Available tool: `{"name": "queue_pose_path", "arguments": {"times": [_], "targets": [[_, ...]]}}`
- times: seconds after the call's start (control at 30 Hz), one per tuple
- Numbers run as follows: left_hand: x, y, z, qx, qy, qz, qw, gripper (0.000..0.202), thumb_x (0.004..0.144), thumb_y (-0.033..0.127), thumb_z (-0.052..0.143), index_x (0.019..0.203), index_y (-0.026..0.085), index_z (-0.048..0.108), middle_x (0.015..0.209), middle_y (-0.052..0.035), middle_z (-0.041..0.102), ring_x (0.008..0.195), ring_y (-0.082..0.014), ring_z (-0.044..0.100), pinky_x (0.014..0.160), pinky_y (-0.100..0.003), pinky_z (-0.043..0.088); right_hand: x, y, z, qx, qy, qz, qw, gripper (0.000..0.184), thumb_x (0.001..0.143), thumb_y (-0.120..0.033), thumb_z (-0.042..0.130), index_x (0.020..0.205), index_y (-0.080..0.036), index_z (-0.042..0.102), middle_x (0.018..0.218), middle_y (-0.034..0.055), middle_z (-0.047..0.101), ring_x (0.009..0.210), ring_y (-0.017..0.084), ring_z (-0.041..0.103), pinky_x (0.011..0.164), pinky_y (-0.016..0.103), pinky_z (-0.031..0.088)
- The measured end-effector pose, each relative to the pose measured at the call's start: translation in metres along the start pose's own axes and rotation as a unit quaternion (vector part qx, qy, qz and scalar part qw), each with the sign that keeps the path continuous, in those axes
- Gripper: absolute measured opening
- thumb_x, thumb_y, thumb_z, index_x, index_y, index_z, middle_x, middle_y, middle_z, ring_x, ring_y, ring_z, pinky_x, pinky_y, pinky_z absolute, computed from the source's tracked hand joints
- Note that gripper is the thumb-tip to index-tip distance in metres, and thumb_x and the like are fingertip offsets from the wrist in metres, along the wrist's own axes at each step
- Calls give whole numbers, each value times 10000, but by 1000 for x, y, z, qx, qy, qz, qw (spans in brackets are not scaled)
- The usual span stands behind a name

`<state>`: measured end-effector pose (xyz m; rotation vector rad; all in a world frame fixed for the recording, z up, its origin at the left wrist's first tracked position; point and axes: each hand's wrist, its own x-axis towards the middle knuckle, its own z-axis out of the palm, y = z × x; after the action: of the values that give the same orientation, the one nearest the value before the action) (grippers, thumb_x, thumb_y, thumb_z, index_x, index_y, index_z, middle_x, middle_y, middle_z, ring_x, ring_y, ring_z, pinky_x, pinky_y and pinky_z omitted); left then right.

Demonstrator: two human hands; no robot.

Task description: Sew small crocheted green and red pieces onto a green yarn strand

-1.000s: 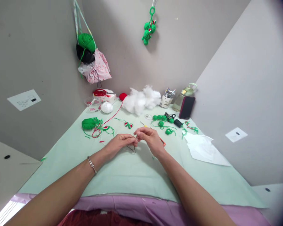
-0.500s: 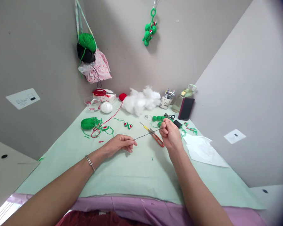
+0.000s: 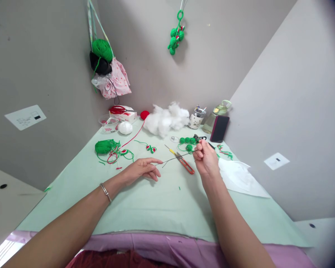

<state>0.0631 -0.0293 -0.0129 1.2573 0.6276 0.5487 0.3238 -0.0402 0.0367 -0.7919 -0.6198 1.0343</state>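
Observation:
A dark thread [image 3: 176, 158] runs slantwise over the table, its left part split into two loose ends. Pinched fingers of my right hand [image 3: 207, 158] hold its upper end. My left hand [image 3: 143, 171] is at the other side with its fingers apart; one thread end lies against them, seemingly not gripped. Below the thread lie orange-handled snips [image 3: 186, 164] and a thin tool with a yellow grip [image 3: 172, 151]. Green crocheted balls [image 3: 187, 140] sit just behind my right hand. Two small green, red and white pieces [image 3: 150, 149] lie beyond my left hand.
Green yarn [image 3: 103, 146] lies tangled at left. White stuffing [image 3: 167, 120] is heaped at the back, near red-handled scissors [image 3: 118, 109] on a box. A pen jar [image 3: 197, 120], bottle [image 3: 210, 122] and phone [image 3: 220, 128] stand back right; white sheets [image 3: 240, 176] lie at right.
My left fingers have loosened from a pinch and spread apart. The thread, taut before, now shows a forked loose end. My right hand has shifted slightly to the right, still pinching it.

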Motion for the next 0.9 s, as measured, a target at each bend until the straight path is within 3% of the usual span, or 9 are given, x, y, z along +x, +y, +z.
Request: {"name": "queue_pose_path", "arguments": {"times": [0.23, 0.33, 0.4, 0.5, 0.57, 0.63, 0.8, 0.9], "targets": [[1, 2, 4, 41, 15, 13, 999, 334, 847, 463, 622, 935, 142, 603, 868, -103, 724, 742, -203, 701, 770, -347, 515, 8, -12, -12, 13, 30, -43, 999, 277, 718, -284, 795, 778, -159, 555, 574, -89, 469, 401, -4, 312, 356, 103, 264], [0, 11, -4, 131, 78, 56, 987, 341, 861, 481, 576, 942, 155, 637, 932, -102, 720, 848, -213, 680, 840, -359, 491, 9, -12, -15, 6, 36, -33, 999, 272, 706, -288, 798, 773, -159, 567, 562, -88, 468, 399, -3, 305, 361, 102, 274], [-3, 19, -19, 245, 167, 99, 950, 303, 873, 450, 546, 954, 181, 660, 990, -83, 710, 950, -225, 643, 886, -353, 459, 8, -9, -13, -7, 26, -20, 999, 276, 691, -295, 803, 773, -156, 578, 563, -81, 480, 404, -3, 309, 369, 103, 283], [-12, 28, -53, 414, 311, 103, 849, 231, 870, 369, 513, 943, 217, 671, 1052, -59, 689, 1005, -247, 594, 886, -362, 429, 2, -3, -5, -53, -5, 5, 999, 285, 673, -308, 804, 796, -155, 597, 608, -53, 530, 429, 6, 350, 379, 114, 283], [-18, 29, -75, 494, 356, 63, 791, 225, 859, 342, 506, 950, 226, 675, 1010, -65, 675, 1017, -269, 561, 864, -372, 414, -3, 0, 2, -91, -36, 16, 995, 289, 676, -319, 794, 821, -159, 602, 650, -33, 565, 461, 21, 395, 396, 129, 297], [-22, 27, -90, 549, 360, 15, 754, 220, 841, 363, 531, 924, 228, 684, 978, -75, 656, 1000, -287, 540, 833, -376, 403, -9, 3, 8, -123, -73, 24, 990, 282, 691, -327, 781, 839, -163, 606, 685, -21, 585, 495, 34, 431, 430, 145, 330], [-21, 18, -93, 617, 319, 3, 720, 161, 808, 316, 575, 867, 216, 687, 880, -89, 600, 914, -287, 512, 793, -376, 386, -24, 10, 18, -187, -142, 49, 971, 269, 798, -401, 693, 944, -182, 635, 598, -45, 533, 452, 45, 359, 421, 181, 246], [-17, 19, -79, 596, 329, 51, 731, 111, 805, 283, 579, 830, 219, 665, 895, -82, 592, 927, -283, 497, 822, -388, 378, -31, 14, 20, -233, -163, 39, 958, 292, 847, -433, 635, 989, -178, 652, 491, -75, 417, 434, 58, 266, 424, 208, 180]]}}
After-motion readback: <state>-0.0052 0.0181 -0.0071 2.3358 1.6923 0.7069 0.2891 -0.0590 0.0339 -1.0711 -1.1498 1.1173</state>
